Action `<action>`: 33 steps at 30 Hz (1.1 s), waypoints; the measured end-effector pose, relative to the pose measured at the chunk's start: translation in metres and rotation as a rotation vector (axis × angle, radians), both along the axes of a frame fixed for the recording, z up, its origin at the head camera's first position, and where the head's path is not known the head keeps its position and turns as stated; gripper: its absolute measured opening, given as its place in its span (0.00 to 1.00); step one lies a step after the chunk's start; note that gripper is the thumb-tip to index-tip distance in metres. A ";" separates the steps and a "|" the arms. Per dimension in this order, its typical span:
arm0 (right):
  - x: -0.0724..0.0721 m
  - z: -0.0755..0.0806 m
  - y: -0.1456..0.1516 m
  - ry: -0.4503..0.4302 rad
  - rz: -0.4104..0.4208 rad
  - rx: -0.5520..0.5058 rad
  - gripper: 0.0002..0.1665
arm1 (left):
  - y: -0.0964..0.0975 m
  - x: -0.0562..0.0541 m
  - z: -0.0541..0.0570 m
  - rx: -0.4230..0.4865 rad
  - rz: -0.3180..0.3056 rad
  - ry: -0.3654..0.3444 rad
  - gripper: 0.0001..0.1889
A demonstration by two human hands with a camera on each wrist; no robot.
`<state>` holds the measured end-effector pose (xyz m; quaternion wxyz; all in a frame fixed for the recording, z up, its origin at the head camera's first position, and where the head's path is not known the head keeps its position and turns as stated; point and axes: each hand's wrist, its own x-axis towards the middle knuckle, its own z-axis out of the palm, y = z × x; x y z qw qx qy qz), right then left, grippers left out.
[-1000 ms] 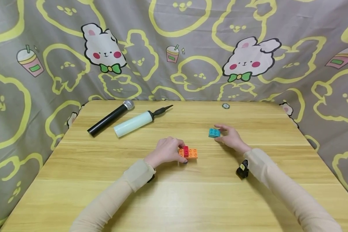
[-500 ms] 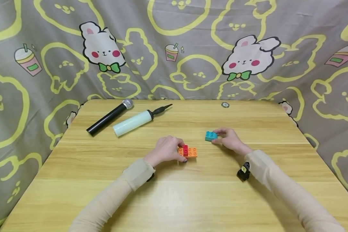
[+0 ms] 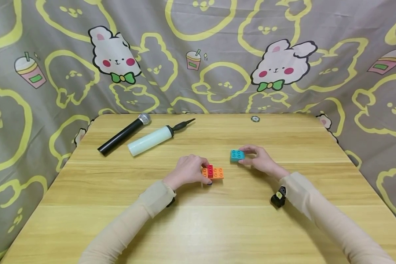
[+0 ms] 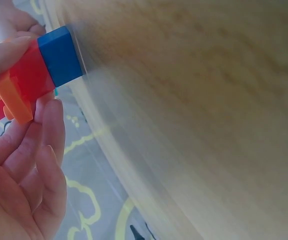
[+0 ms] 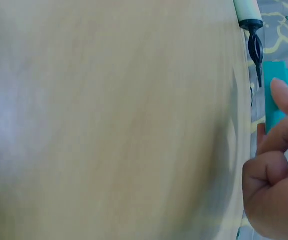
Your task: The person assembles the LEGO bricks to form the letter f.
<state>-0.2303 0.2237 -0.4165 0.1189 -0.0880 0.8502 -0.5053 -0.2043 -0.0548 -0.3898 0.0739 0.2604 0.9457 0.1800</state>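
Note:
My left hand (image 3: 188,169) grips a stack of toy building bricks near the middle of the wooden table. An orange brick (image 3: 219,173) forms the wide layer, with a small red brick (image 3: 210,171) across its top. From the left wrist view, a larger red brick (image 4: 32,72) sits beneath the orange one and a blue brick (image 4: 60,56) at the bottom, close to the tabletop. To the right and farther back, my right hand (image 3: 259,159) pinches a teal brick (image 3: 236,155) between thumb and fingers, studs upward. A gap separates this brick from the stack.
At the back left lie a black microphone (image 3: 120,137) and a pale balloon pump (image 3: 150,141) with a dark nozzle. A small round disc (image 3: 255,118) is near the back edge. Behind the table hangs a patterned grey curtain (image 3: 224,44).
My right hand has carried the teal brick left and slightly nearer, closer to the stack. The left hand stays almost in place, holding its bricks.

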 end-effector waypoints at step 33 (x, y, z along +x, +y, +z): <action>0.043 0.019 -0.061 0.163 0.169 -0.122 0.24 | 0.000 -0.002 -0.002 0.027 -0.011 -0.007 0.21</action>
